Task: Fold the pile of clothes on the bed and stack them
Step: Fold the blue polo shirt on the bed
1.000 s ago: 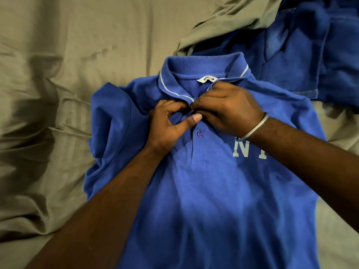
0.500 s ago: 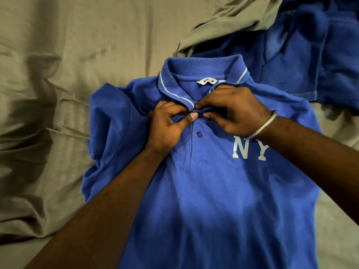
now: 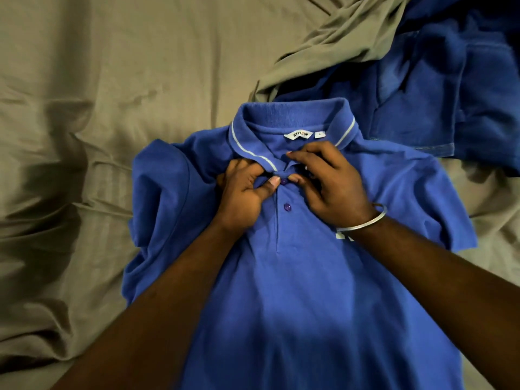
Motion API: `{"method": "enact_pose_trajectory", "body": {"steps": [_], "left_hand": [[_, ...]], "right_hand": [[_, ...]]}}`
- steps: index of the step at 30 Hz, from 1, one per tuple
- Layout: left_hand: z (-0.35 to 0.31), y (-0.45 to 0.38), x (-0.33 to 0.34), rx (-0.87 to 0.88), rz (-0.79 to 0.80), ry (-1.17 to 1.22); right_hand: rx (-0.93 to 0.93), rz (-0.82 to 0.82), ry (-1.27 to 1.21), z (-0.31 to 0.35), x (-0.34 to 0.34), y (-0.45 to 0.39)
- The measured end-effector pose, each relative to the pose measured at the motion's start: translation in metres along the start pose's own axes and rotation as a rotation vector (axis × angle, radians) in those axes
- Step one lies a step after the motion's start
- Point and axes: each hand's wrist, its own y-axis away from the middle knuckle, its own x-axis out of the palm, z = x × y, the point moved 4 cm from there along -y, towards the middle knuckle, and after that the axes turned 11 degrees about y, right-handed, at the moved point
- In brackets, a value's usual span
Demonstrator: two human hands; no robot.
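A blue polo shirt [image 3: 309, 291] lies front up on the bed, collar away from me, its left sleeve bunched up. My left hand [image 3: 242, 198] pinches the placket just under the white-striped collar [image 3: 253, 156]. My right hand [image 3: 332, 187], with a metal bangle on the wrist, pinches the opposite edge of the placket at the top button. A second button [image 3: 286, 206] shows below my thumbs. My right wrist covers most of the white lettering on the chest.
The bed is covered by a wrinkled olive sheet [image 3: 112, 108]. More blue clothes [image 3: 436, 94] lie piled at the top right, partly under an olive garment [image 3: 337, 43].
Both hands stayed at the top button. My right wrist slid left over the white lettering, and the top button now shows between my thumbs.
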Motion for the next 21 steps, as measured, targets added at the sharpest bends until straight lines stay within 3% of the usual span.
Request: {"method": "enact_pose_trajectory", "body": {"steps": [5, 14, 21], "left_hand": [[-0.002, 0.002, 0.000, -0.062, -0.005, -0.003], [-0.008, 0.010, 0.006, 0.067, -0.101, -0.453], [-0.004, 0.014, 0.006, 0.141, -0.174, -0.402]], "right_hand": [[0.019, -0.044, 0.033, 0.001, 0.003, 0.002], [0.162, -0.162, 0.019, -0.001, 0.001, 0.004], [0.237, -0.241, -0.136, -0.006, -0.003, 0.005]]}}
